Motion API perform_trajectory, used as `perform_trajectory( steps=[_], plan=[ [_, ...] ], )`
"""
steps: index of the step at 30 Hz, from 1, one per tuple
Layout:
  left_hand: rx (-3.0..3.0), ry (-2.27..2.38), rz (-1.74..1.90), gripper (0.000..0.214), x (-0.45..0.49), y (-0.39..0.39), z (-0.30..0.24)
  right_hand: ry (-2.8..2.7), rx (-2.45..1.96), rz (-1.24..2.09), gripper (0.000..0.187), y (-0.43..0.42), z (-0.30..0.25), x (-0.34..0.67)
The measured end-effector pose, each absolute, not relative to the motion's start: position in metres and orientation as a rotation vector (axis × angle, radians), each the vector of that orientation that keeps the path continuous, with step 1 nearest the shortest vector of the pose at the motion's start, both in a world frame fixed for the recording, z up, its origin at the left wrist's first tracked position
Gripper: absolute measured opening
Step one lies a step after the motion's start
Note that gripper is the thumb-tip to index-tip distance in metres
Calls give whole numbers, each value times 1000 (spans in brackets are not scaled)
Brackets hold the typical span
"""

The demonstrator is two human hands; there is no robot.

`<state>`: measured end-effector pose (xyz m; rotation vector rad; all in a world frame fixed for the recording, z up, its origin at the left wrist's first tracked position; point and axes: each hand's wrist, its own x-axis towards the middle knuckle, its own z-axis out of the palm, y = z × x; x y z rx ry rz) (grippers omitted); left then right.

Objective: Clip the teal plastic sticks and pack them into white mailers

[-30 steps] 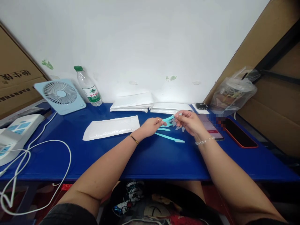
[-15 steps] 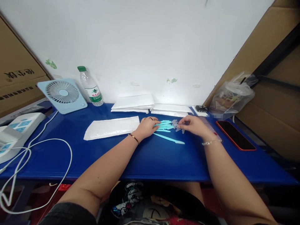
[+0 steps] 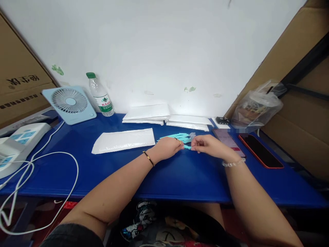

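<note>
My left hand [image 3: 168, 147] and my right hand [image 3: 207, 144] meet over the blue table [image 3: 180, 175], both pinched on one thin turquoise plastic stick [image 3: 187, 146] held between them. Just behind the hands lies a small pile of the same turquoise sticks [image 3: 176, 136] with a few clear plastic caps [image 3: 192, 135]. A white padded envelope [image 3: 123, 140] lies flat to the left of my left hand.
Stacks of white envelopes [image 3: 147, 114] line the wall. A water bottle [image 3: 100, 95] and a small blue fan [image 3: 69, 103] stand at the back left, with a power strip [image 3: 15, 144] and white cable [image 3: 51, 161]. Two phones [image 3: 259, 150] and a plastic bag [image 3: 257, 104] sit at the right.
The lone stick that lay in front of the pile is now off the table, held by both hands. Both hands moved nearer to me and came together.
</note>
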<state>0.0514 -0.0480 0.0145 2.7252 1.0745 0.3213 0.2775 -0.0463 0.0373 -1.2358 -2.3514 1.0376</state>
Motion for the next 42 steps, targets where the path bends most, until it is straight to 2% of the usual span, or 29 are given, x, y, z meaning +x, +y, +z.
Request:
perform_trajectory(
  steps=[8, 14, 29, 37, 42],
  plan=[
    [2329, 1209, 518, 37, 31, -32, 22, -1728, -1159, 1031, 30, -36, 37, 299],
    [2212, 1153, 651, 40, 28, -27, 16, -1553, -1151, 1242, 40, -34, 31, 294],
    [2249, 1137, 689, 34, 27, -24, 16, -1650, -1075, 1082, 30, -32, 24, 273],
    [2197, 1096, 659, 35, 36, -28, 9, -1704, -1037, 1167, 31, -33, 16, 261],
    [2425, 1105, 608, 35, 38, -32, 9, -1855, -1127, 1241, 29, -33, 20, 268]
  ],
)
